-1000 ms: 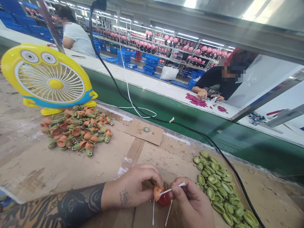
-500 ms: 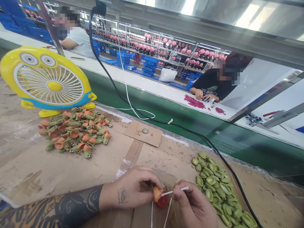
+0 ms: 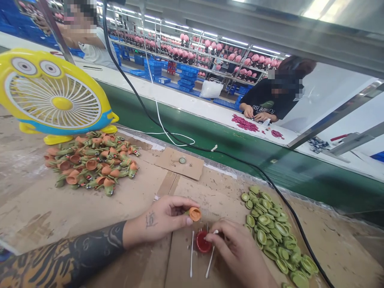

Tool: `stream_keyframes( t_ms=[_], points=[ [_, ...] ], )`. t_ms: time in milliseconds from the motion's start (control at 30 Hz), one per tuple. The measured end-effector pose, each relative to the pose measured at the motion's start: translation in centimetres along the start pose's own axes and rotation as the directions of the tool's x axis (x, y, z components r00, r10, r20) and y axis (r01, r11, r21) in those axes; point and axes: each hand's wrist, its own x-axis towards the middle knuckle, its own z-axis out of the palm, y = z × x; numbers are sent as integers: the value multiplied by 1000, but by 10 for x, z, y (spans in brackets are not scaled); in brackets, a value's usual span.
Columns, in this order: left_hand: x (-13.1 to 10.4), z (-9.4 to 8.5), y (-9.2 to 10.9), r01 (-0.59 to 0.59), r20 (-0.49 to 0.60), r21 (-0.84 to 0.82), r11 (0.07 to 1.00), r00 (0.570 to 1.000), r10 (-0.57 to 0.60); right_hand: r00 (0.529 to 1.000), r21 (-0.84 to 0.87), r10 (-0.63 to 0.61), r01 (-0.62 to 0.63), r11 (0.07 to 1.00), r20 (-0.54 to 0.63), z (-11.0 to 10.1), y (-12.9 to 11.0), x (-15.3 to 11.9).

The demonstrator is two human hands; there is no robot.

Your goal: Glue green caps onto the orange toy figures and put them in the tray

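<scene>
Between thumb and fingers, my left hand (image 3: 166, 218) pinches an orange and green piece (image 3: 195, 214), its round orange opening turned up toward me. My right hand (image 3: 234, 244) is closed on a cotton swab (image 3: 216, 232), with its fingertips at the edge of a small red dish (image 3: 203, 242). One loose swab (image 3: 191, 256) lies left of the dish and another (image 3: 210, 265) below it on the right. Similar orange and green pieces (image 3: 91, 165) are heaped at the left. Green oval pieces (image 3: 271, 230) form a pile to the right of my right hand.
A yellow fan (image 3: 61, 103) stands at the back left. A cardboard piece (image 3: 192, 168) holds a small round cap. A black cable (image 3: 264, 173) crosses the back and right. Beyond the green barrier (image 3: 180, 128), two people sit, one near magenta pieces (image 3: 244, 123).
My left hand has moved the orange piece up and away from the dish, tilting its opening upward. My right hand has drawn the swab off the piece and down to the dish.
</scene>
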Motion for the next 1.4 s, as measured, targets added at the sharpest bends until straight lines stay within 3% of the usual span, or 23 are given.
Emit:
stream_keyframes(
  t_ms=[300,667,900,1033,1067,1133,1233,1400],
  points=[
    [-1,-1,0,52,15,-14,999,999,-52,988,-28,35,-31,999,152,11,2,0],
    [0,-1,0,71,34,-1,997,997,-71,987,0,65,-66,998,144,10,5,0],
    [-2,-1,-4,96,48,-8,995,994,-95,989,250,5,32,968,-145,1,6,-9],
    [-2,-1,-6,101,59,-5,995,993,-100,999,232,38,-33,972,-19,-2,8,-9],
    [-1,-1,-7,99,56,-6,995,994,-98,998,256,61,-50,965,-34,-1,9,-9],
    [-1,0,-8,94,51,-7,996,994,-93,976,365,131,-61,929,-171,0,11,-11],
    [-1,3,-7,95,68,9,995,993,-95,906,505,209,5,863,-367,4,8,-13],
    [-3,9,-8,123,118,30,992,985,-125,894,542,183,77,837,-410,16,-5,-13]
  ],
)
